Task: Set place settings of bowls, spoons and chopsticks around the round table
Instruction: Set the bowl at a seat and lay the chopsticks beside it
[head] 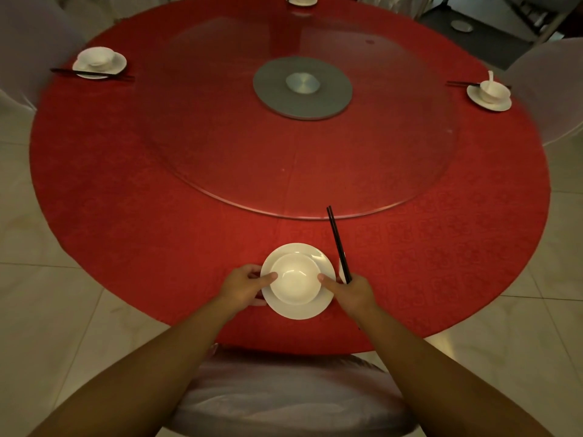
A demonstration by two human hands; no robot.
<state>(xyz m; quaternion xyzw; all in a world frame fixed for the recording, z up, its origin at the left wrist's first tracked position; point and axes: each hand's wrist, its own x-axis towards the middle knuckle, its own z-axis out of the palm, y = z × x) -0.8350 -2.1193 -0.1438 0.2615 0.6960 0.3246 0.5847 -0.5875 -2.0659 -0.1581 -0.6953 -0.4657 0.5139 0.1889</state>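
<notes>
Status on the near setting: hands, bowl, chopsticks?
Left hand grips plate edge, thumb on bowl. Right hand holds chopsticks, thumb on bowl. Nothing in the way.

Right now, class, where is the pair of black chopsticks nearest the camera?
Head view, near edge, right of the bowl: the chopsticks are gripped by the right hand.
</notes>
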